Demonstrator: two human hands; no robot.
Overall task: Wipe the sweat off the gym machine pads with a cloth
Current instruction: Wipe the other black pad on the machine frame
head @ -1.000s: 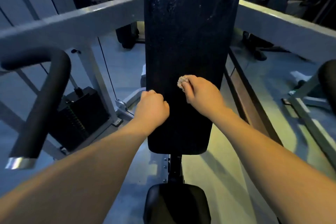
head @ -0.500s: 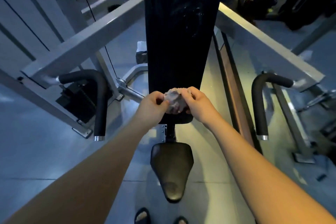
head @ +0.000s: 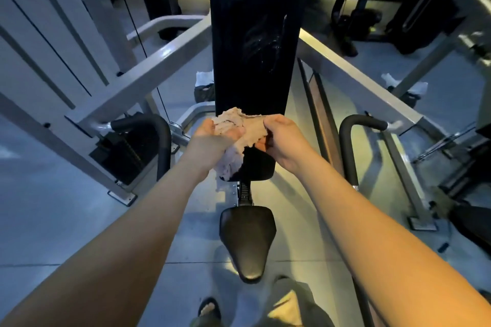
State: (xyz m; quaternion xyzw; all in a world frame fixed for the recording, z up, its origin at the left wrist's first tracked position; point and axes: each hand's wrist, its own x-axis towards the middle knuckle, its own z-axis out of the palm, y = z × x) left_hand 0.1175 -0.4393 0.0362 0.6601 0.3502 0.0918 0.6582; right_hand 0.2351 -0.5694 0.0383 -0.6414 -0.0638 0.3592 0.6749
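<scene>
Since the earlier frames, both hands have drawn apart and the cloth (head: 240, 131), formerly a tight wad pressed to the pad by the right hand, has been pulled open between them. Left hand (head: 208, 141): the grip is closed on the left portion of the cloth, which lies across the palm and hangs in a crumpled tail below the wrist. Right hand (head: 283, 137): the grip pinches the right edge of the cloth, fingers curled under, knuckles up. The cloth is pale, frayed and slack between the two hands. It is held in front of the lower end of the back pad (head: 255, 66); whether it touches the pad cannot be told. The back pad is black, long and upright, with wet streaks (head: 265, 42) on its upper right area. Near its lower end, a toothed post joins it to the black seat pad (head: 247, 239), which lies nearer the viewer. A curved black handle (head: 163, 146) stands to the left of the hands and a second handle (head: 345, 148) to the right. Grey frame beams (head: 148, 71) run outward and far on both sides. A dark weight stack (head: 125, 151) sits left of the left handle. A sandalled foot (head: 208, 309) rests on the grey floor (head: 53, 207) at the near edge.
</scene>
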